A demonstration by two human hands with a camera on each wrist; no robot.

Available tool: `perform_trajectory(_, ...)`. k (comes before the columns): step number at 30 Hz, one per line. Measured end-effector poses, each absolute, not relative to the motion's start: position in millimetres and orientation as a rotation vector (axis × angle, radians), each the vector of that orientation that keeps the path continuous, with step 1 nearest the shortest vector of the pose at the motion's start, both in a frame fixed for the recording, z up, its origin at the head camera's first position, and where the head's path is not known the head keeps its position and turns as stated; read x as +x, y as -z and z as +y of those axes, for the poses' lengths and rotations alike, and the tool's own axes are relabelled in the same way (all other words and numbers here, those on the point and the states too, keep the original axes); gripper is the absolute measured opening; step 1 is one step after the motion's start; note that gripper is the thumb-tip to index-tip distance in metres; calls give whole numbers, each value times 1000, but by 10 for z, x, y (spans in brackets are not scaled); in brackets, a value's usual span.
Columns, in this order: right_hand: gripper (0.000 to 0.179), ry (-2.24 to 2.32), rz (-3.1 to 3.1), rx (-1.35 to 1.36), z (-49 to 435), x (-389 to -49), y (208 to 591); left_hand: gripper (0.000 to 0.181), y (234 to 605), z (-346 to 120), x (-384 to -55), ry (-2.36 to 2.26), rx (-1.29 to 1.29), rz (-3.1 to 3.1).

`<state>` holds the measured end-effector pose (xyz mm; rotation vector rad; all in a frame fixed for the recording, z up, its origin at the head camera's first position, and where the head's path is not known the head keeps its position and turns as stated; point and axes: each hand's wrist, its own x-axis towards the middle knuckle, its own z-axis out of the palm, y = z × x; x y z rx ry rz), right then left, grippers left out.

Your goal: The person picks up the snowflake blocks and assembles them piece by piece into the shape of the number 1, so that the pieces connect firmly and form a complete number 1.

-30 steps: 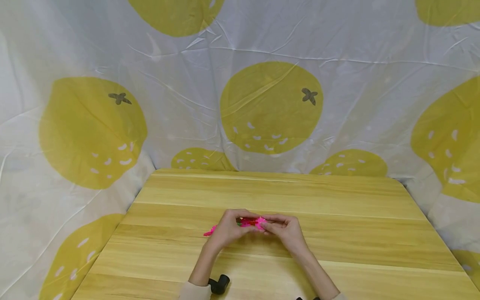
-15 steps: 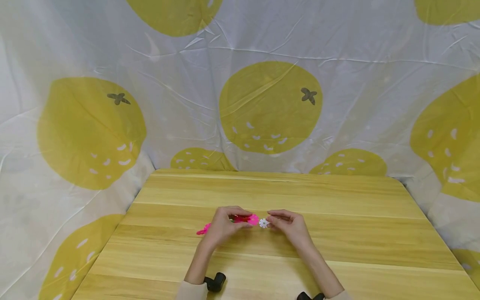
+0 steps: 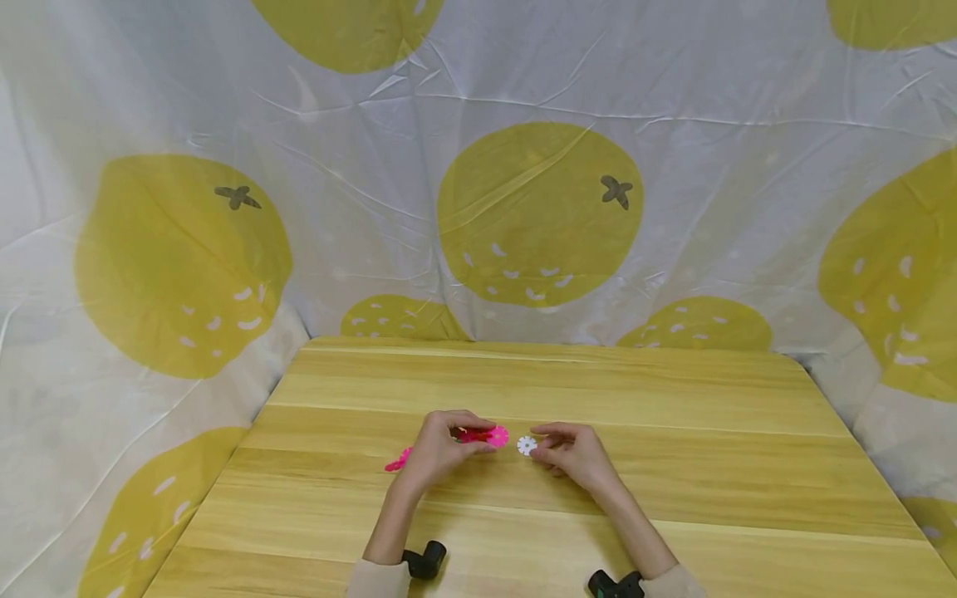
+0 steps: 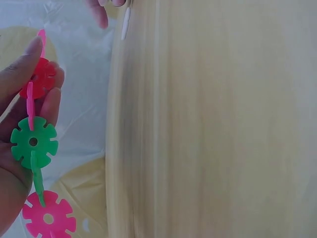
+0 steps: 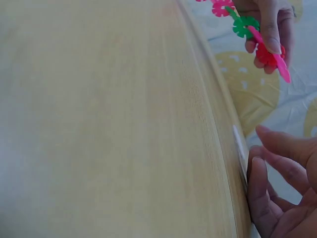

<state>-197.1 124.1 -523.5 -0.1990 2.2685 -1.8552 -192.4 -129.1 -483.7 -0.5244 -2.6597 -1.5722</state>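
Observation:
In the head view my left hand [image 3: 441,455] grips a chain of interlocking plastic snowflake discs by its red disc [image 4: 48,74], thumb on one side and fingers on the other. A bright pink disc [image 3: 498,436] sticks out past the fingertips at the chain's right end. Along the palm hang a green disc [image 4: 22,144] and, lower, another pink disc [image 4: 62,218]. My right hand [image 3: 581,457] pinches a single white snowflake disc [image 3: 527,446] by its edge. The white disc faces the pink end disc across a small gap, and appears edge-on in the right wrist view.
Both hands are above a wooden table [image 3: 673,490]. A curtain [image 3: 359,208] printed with yellow fruit hangs behind and beside it. Black wrist devices [image 3: 426,561] sit at both cuffs.
A second ago the hands met at the pink end disc. They have moved apart, the left hand going left with the chain, and the white disc has come into view at the right fingertips.

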Motion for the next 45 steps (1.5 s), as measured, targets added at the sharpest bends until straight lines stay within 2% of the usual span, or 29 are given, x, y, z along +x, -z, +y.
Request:
perform_trajectory(20,22,1634,2511,-192,1120,-2022,5243,22,4867,-1301,-1936,1593,-534,-2679)
perform_trajectory(26,27,1540,2643,-134,1091,-1979,5207,21,4871,-1294,-1941,1603,-547,-2677)
perform_trajectory(35,17,1896,2398,-310,1167,-1907,5195,20,4877,-1274,-1935,1614,-572,-2674)
perform_trajectory(45,24,2119,2158,-368,1234,-1843,5143,21,4883,-1261,-1935,1624,-595,-2683)
